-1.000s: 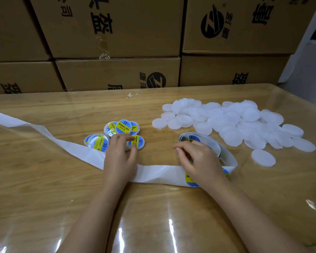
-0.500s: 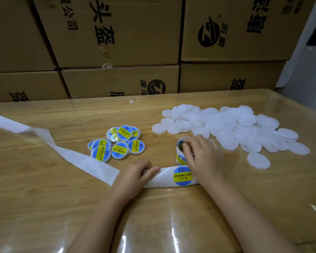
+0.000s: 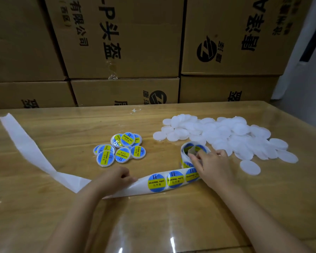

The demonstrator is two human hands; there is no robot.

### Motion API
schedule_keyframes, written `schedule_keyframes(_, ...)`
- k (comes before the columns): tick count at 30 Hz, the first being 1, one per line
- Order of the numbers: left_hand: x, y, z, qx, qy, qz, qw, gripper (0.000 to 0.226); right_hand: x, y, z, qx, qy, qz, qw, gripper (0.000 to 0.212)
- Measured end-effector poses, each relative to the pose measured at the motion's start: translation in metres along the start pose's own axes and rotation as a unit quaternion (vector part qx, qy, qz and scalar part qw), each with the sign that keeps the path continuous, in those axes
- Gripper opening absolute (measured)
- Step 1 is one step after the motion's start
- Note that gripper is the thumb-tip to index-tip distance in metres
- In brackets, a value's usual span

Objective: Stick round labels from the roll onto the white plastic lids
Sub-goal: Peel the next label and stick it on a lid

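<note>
Strip pulled out farther: left hand pinches it, right hand grips roll.

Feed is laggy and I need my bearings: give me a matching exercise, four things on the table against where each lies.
Things:
1 label roll
2 labelled lids
3 plain white lids
4 empty backing strip

Places:
A heap on the right
B trails leftward past the left hand
C held by the right hand
D small cluster in the middle

Pairs: 1-C, 2-D, 3-A, 4-B.
</note>
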State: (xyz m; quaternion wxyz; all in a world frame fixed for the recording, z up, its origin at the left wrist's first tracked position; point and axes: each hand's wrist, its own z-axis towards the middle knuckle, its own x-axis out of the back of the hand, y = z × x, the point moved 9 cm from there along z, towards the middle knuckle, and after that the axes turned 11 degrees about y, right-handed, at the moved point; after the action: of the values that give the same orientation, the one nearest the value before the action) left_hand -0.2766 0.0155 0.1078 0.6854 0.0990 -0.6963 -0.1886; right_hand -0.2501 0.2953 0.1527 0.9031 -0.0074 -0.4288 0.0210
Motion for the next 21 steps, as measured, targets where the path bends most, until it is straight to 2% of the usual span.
schedule_keyframes(2,0.003,0.011,-0.005,-0.018,0.01,0.011,1.0,0.03,0.007,-0.002,-0.003,0.002,0.049,0.004,0.999,0.053)
schedule_keyframes(4,0.008,0.042,-0.011,-0.078,0.052,-0.054,0.994,0.02,0.009,-0.004,-0.004,-0.015,0.076,0.032,0.997,0.052)
schedule_keyframes(6,0.008,0.077,-0.02,-0.139,0.075,-0.127,0.979,0.01,0.018,-0.003,-0.003,-0.032,0.133,0.089,0.987,0.041)
schedule_keyframes(8,0.0,0.098,-0.024,-0.179,0.074,-0.12,0.974,0.01,0.03,0.018,-0.003,-0.105,0.206,0.151,0.961,0.032)
schedule_keyframes(10,-0.005,0.095,-0.02,-0.169,0.081,-0.105,0.977,0.009,0.025,0.058,-0.005,-0.23,0.225,0.213,0.923,0.028)
schedule_keyframes(12,-0.008,0.085,-0.014,-0.141,0.087,-0.123,0.978,0.013,0.007,0.092,-0.01,-0.322,0.19,0.216,0.902,0.026)
schedule_keyframes(14,-0.011,0.08,-0.009,-0.124,0.088,-0.168,0.974,0.018,-0.009,0.106,-0.015,-0.35,0.121,0.181,0.911,0.031)
schedule_keyframes(18,-0.019,0.075,0.0,-0.095,0.085,-0.242,0.962,0.023,-0.028,0.096,-0.01,-0.294,0.012,0.126,0.947,0.038)
schedule_keyframes(21,-0.027,0.069,0.006,-0.065,0.079,-0.291,0.951,0.02,-0.039,0.096,-0.008,-0.273,-0.058,0.058,0.958,0.038)
